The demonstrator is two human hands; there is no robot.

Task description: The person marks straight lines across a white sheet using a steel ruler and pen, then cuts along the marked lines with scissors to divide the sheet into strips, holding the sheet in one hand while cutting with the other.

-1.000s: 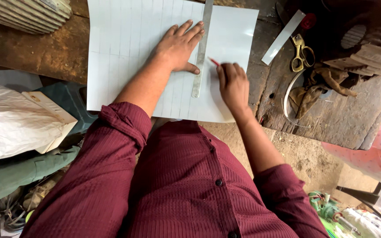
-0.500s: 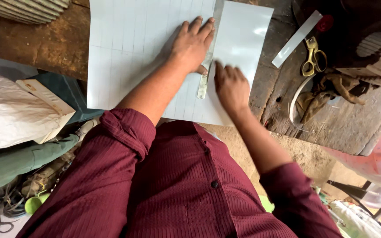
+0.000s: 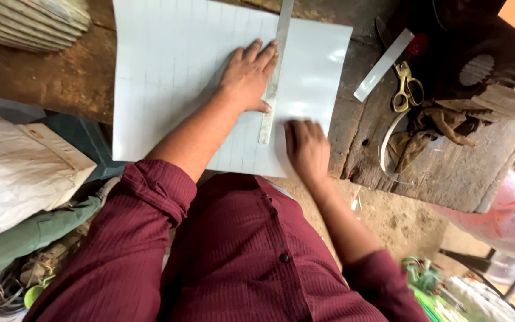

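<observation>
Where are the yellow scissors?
The scissors lie on the wooden table, right of the white sheet, beside a white strip.

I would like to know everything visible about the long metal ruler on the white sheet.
The ruler is a long, narrow, flat strip, grey and metallic-looking. It lies flat on the white sheet, running from beyond the sheet's far edge towards the person, slightly slanted. The left hand presses flat beside it, fingers against its left edge. The right hand lies on the sheet just right of its near end; contact cannot be told. Its markings are too small to see.
</observation>
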